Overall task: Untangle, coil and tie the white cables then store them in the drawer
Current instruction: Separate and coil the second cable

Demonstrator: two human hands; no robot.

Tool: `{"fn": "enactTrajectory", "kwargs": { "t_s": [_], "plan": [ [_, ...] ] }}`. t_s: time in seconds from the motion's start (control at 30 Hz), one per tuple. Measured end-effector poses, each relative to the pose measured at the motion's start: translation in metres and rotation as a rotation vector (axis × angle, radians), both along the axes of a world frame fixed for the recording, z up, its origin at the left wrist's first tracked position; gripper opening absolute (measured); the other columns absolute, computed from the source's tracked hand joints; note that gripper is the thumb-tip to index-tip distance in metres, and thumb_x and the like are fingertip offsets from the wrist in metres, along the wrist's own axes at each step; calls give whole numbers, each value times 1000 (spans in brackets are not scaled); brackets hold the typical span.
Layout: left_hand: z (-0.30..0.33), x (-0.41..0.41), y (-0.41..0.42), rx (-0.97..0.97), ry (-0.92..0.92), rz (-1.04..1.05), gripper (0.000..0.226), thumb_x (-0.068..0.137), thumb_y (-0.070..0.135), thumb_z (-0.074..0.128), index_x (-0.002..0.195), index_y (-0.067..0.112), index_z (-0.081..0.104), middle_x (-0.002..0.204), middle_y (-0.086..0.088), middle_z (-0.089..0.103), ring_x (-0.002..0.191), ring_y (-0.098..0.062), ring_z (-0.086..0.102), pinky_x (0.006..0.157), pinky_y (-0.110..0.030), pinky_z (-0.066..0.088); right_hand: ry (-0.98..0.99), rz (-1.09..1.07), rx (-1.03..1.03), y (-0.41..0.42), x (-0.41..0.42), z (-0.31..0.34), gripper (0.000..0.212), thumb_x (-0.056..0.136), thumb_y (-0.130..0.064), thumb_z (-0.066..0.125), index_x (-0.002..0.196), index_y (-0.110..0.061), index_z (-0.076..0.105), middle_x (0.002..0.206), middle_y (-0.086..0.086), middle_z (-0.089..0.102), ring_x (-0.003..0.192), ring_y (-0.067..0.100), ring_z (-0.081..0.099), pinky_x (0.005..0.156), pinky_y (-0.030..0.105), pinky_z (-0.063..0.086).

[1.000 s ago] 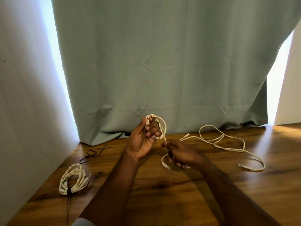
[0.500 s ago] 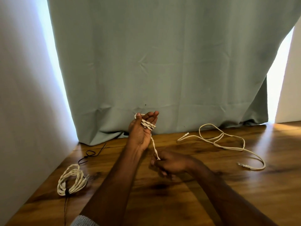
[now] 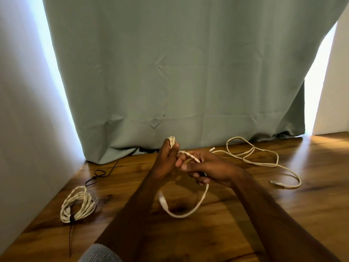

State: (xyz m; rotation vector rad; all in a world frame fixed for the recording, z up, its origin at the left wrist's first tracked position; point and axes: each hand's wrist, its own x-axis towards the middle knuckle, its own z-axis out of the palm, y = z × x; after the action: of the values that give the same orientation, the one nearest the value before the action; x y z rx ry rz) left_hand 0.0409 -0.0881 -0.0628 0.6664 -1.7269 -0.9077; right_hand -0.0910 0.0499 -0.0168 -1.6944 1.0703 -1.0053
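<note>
A white braided cable [image 3: 190, 203] is held above the brown wooden desk [image 3: 245, 214], in front of the grey-green curtain [image 3: 170, 72]. Its wound turns are gripped by the left hand [image 3: 166, 159], whose grip is closed round the small bundle at the fingertips. A short twisted stretch runs from that bundle to the right hand [image 3: 211, 169], where the grip is narrowed to a pinch on the strand. Below the right hand the free tail hangs in a loose loop, its plug end lifted near the left forearm.

Left of the hands, near the desk's left edge, a finished white cable coil [image 3: 77, 205] lies bound by a dark tie. A spare black tie [image 3: 98, 174] lies just beyond it, toward the curtain. Right of the hands, a second loose white cable [image 3: 264, 159] is spread on the desk, apparently untangled, though its crossings are hard to read.

The held cable is judged light, soft and limp, so its turns will spring apart unless kept pinched. The tail is best taken close to the bundle, not at the plug. No drawer is seen.
</note>
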Motion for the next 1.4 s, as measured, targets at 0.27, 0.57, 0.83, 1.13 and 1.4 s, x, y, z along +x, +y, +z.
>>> {"fn": "enactTrajectory", "kwargs": {
  "t_s": [0.27,0.57,0.83,1.13,1.4],
  "plan": [
    [-25,-3,0,140,-31,-129,36,100,38,50,71,18,52,53,2,45,47,-15,39,46,-25,29,-616,-82,185,-10,-12,-8,56,90,-58,53,98,-5,69,67,8,63,44,14,58,49,28,53],
    [-6,-2,11,534,-2,-291,39,102,28,37,68,16,52,45,2,32,34,-11,22,42,-23,23,-130,-417,-545,-24,-4,-25,10,87,-26,67,86,-17,71,94,-1,66,86,16,64,70,34,51],
    [6,15,18,837,-174,-772,32,89,30,34,67,16,52,41,6,31,28,-6,23,37,-18,30,840,-554,-890,-29,-15,-30,32,97,-42,45,121,-36,67,164,-5,25,150,23,23,110,48,25],
    [14,17,18,856,-52,-904,59,97,58,30,63,14,52,37,7,30,26,-5,24,36,-17,29,577,-506,-799,-32,-29,-24,31,103,-42,51,97,-18,70,81,-7,70,70,6,64,68,35,54],
    [10,17,18,774,111,-760,48,93,53,44,63,17,49,38,6,28,27,-5,23,36,-20,28,128,-524,-317,-31,-14,-24,31,104,-35,53,99,-14,75,76,-9,71,65,0,63,57,17,43]
  ]
}}
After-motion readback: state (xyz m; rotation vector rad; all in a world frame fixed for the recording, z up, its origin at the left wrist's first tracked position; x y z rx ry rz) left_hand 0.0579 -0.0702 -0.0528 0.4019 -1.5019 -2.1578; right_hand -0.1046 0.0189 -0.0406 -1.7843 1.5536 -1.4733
